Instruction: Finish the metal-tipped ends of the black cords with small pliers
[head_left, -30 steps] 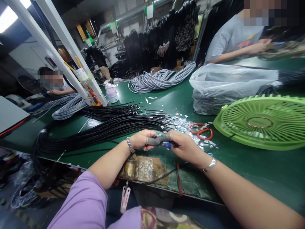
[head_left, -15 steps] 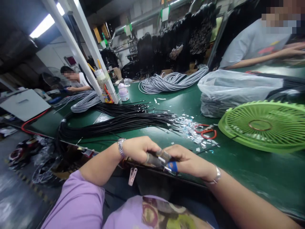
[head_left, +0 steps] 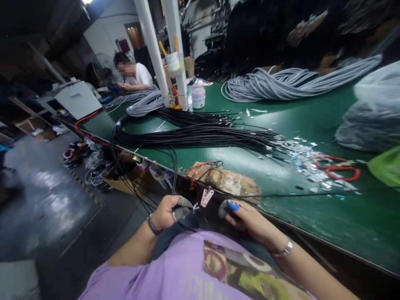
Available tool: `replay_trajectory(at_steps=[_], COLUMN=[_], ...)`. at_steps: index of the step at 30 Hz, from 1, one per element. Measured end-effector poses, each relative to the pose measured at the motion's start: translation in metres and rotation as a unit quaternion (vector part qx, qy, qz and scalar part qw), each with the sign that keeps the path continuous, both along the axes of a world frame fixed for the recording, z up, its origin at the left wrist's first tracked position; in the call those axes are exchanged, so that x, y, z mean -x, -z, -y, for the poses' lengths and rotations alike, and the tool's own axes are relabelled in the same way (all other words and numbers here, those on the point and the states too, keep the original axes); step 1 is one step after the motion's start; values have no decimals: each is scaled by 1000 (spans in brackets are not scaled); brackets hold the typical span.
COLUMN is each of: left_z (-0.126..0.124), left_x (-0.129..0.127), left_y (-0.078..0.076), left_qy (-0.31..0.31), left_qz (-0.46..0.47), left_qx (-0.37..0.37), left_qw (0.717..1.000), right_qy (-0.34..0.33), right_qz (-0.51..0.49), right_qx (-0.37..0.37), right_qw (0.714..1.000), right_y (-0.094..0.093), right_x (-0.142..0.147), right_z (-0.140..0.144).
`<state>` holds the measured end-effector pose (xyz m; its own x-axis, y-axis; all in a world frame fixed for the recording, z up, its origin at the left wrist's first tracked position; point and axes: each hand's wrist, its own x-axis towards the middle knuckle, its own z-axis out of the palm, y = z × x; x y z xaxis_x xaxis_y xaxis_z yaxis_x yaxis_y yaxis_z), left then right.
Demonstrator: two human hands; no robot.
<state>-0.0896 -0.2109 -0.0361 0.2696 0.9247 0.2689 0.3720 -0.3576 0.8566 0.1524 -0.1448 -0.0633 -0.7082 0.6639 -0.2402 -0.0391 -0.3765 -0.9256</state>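
My left hand [head_left: 170,213], with grey coverings on its fingertips, is closed in a pinch on a black cable [head_left: 175,168] in front of the table edge. A pale, frayed tip sticks out past the fingers. To its right, my right hand [head_left: 246,218] has curled fingers with grey and blue coverings. Whatever it may hold is too small to make out. A pink clothespin [head_left: 206,197] hangs at the table edge between and above the hands. Beyond them, a long bundle of black cables [head_left: 193,136] lies across the table, its ends toward the right.
Behind my right hand, a taped cardboard piece [head_left: 231,183] lies at the edge of the green table [head_left: 312,221]. Red-handled scissors [head_left: 343,173] rest by scattered scraps [head_left: 301,156]. Grey cable coils [head_left: 268,85], a lidded cup [head_left: 198,95] and white posts [head_left: 153,46] stand farther back. Another person [head_left: 134,75] sits far left.
My hands, previously together over the table edge, are now apart and nearer my body. The view has swung right-to-left, bringing the taped cardboard into sight and the person at right out of it.
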Motion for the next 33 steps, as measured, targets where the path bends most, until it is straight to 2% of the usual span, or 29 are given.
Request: replay_trajectory(at_steps=[2, 5, 12, 16, 19, 24, 33], left_z=[2, 0, -4, -5, -7, -9, -7], left_x=[-1, -8, -15, -20, -25, -28, -29], left_y=[14, 26, 37, 42, 45, 48, 46], left_qy=[-27, -41, -56, -69, -58, -48, -51], left_qz=[6, 15, 45, 54, 67, 78, 72], left_qx=[8, -1, -7, -6, -2, -13, 22], left_qw=[1000, 999, 997, 996, 996, 996, 996], right_qy=[1, 23, 26, 80, 105, 153, 176], right_qz=[28, 42, 35, -15, -35, -58, -73], right_qx=[-25, -28, 114, 189, 219, 229, 223], right_qw=[999, 998, 993, 979, 969, 960, 956], right_y=[3, 1, -1, 3, 5, 7, 8], right_x=[7, 21, 44, 49, 52, 55, 59], right_z=[5, 8, 1, 5, 9, 11, 11])
